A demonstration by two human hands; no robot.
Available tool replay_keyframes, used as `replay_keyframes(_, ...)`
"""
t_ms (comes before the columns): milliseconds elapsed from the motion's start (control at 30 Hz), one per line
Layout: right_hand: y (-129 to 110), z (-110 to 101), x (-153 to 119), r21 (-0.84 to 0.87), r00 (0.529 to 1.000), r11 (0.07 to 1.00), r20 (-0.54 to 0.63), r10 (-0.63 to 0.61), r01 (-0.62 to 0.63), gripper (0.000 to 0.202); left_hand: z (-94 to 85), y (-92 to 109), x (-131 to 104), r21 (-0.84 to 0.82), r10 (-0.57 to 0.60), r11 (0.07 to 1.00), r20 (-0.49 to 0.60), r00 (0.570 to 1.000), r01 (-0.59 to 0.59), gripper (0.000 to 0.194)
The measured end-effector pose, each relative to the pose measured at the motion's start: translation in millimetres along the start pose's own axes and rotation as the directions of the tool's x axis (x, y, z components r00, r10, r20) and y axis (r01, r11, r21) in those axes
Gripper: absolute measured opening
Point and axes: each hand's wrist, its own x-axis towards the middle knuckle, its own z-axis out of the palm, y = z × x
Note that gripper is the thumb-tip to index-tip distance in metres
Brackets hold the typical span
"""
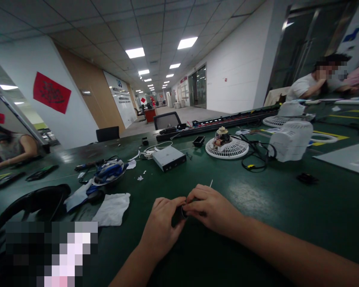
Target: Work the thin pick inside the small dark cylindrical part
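Observation:
Both hands meet over the green table (155, 259) in the lower middle of the view. Between thumb and fingers, my left hand (164, 223) holds a small dark object (184, 212) with a thin bright edge. My right hand (211, 207) pinches at the same object from the right, its fingertips against it. Most of the object is hidden by the fingers, so its kind is unclear. A thin white stick (211, 183) shows just beyond the right hand's knuckles.
Beyond the hands are an optical drive (170, 158), a white fan grille (227, 148) with a motor, and a white housing (290, 141) by black cables. White cloth (113, 209) and a black headset-like band (32, 197) lie left. People sit at far left and right.

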Motion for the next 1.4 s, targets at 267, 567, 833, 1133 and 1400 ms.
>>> replay_keyframes(267, 0.5, 2.6, 0.0, 0.059, 0.997, 0.997, -0.048, -0.052, 0.055, 0.014, -2.9, 3.4, -1.4, -0.023, 0.004, 1.0, 0.008, 1.0, -0.004, 0.05)
replay_keyframes(567, -8.9, -2.2, 3.9, -0.033, 0.981, 0.982, -0.067, 0.181, -0.184, 0.021, -4.8, 9.1, 1.7, -0.049, 0.021, 0.999, 0.054, 0.998, -0.018, 0.046)
replay_keyframes(833, -8.7, -4.1, 2.1, 0.049, 0.978, 0.976, 0.015, 0.21, -0.211, 0.017, -4.6, 7.4, 0.3, -0.035, -0.004, 0.999, 0.088, 0.996, 0.007, 0.041)
replay_keyframes(1133, -11.1, -5.4, 3.4, 0.068, 0.977, 0.975, 0.02, 0.21, -0.211, 0.011, -6.6, 10.2, 1.3, -0.028, 0.017, 0.999, 0.068, 0.998, -0.015, 0.028)
replay_keyframes(1400, -10.1, -8.1, 2.4, 0.044, 0.974, 0.977, -0.08, 0.211, -0.208, 0.025, 1.7, 5.5, -1.4, -0.133, -0.227, 0.972, -0.316, 0.921, 0.193, 0.049)
